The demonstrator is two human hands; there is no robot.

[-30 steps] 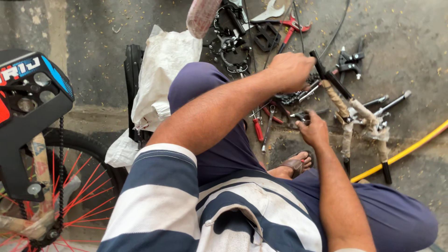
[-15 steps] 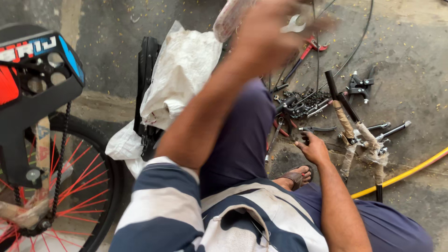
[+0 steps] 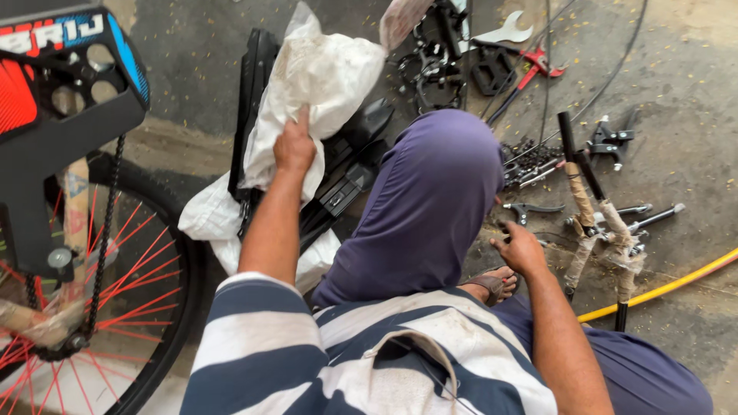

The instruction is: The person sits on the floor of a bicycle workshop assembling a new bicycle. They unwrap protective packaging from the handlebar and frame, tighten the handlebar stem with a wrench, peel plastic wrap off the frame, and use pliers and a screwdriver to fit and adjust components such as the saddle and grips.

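Note:
My left hand (image 3: pixel 294 146) grips the crumpled white plastic bag (image 3: pixel 323 73) that lies over black bicycle parts (image 3: pixel 350 173) to the left of my raised knee (image 3: pixel 430 192). My right hand (image 3: pixel 519 247) is low on the right, fingers curled, just above my sandalled foot (image 3: pixel 492 286) and beside loose brake levers (image 3: pixel 530 207) on the floor. Whether it holds anything small is hidden.
A bicycle wheel with red spokes (image 3: pixel 115 292), its chain and a black chain guard (image 3: pixel 61 100) stand at the left. Paper-wrapped handlebars (image 3: pixel 596 223), a yellow hose (image 3: pixel 669 286), red-handled pliers (image 3: pixel 538 65), pedals (image 3: pixel 492 73), cables and small metal parts lie on the concrete at the right.
My left hand has swung from the tools at the upper right, across my knee, down onto the white bag at the left. My right hand has stayed near the floor.

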